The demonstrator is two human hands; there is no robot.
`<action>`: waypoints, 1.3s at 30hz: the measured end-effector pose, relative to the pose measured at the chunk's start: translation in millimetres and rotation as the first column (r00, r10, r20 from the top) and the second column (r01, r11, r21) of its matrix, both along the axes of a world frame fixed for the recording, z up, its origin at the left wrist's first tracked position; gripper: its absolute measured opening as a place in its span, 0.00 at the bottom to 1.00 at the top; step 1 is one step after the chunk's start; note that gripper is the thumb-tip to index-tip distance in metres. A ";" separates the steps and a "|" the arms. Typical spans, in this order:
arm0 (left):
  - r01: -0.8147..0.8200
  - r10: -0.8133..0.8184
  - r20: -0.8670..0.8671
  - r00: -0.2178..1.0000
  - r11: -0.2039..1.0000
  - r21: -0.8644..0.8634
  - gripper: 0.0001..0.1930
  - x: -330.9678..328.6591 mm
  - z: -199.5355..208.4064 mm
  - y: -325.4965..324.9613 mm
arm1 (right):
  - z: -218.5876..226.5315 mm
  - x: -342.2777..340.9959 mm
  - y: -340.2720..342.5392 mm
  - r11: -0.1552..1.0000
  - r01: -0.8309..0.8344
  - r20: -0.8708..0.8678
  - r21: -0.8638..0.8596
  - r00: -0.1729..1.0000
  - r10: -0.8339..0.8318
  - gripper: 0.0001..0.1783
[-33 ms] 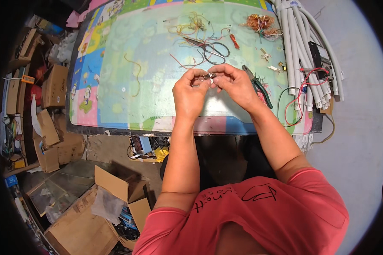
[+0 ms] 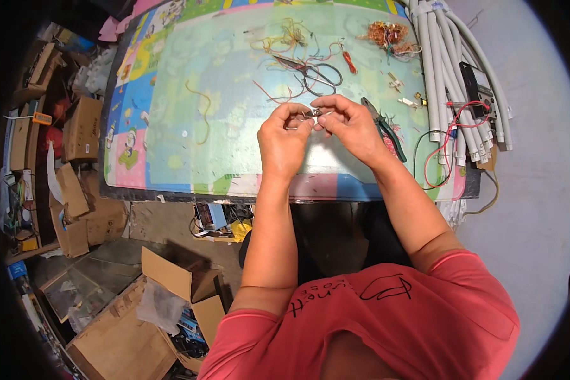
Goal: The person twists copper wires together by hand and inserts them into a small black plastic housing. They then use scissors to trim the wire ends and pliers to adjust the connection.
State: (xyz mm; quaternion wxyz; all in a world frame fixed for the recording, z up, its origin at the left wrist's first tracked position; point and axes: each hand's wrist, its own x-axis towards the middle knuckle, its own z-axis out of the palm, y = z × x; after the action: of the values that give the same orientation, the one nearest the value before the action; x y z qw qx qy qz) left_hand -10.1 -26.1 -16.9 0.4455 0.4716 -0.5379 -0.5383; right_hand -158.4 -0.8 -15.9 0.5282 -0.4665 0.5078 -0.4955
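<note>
Over the near middle of the table, my left hand and my right hand meet at their fingertips. Both are closed in a pinch around a small dark-metal and white part; fingers cover much of it, and its exact kind is too small to make out. Just beyond the hands lie black-handled scissors, among thin coloured wire pieces. To the right of my right hand rest pliers with dark green handles, beside a heap of short wire bits.
Tangled yellow wires, a red wire bundle and a copper wire tangle lie farther back. White tubes and a black meter with red and black leads line the right side. Open cardboard boxes stand at lower left.
</note>
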 end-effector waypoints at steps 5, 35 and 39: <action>-0.019 0.023 0.113 0.993 0.999 -0.029 0.08 0.8 -0.1 1.0 | 0.5 -1.2 2.0 0.993 0.062 -0.142 -0.105 0.987 -0.076 0.13; 0.252 -0.097 -0.452 0.887 0.922 0.295 0.10 13.5 -2.9 -3.5 | -5.7 -8.9 -1.5 0.976 -0.075 0.321 0.203 0.947 0.006 0.08; 0.253 -0.087 -0.462 0.882 0.916 0.311 0.10 12.6 -1.8 -2.2 | -6.2 -9.8 -1.5 0.972 -0.094 0.364 0.214 0.931 0.010 0.07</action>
State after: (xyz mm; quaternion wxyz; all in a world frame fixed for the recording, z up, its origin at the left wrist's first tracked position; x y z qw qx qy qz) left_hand 2.5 -28.3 -18.7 0.4107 0.3620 -0.3547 -0.7579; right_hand -168.2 -2.3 -22.1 0.6752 -0.3176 0.4431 -0.4969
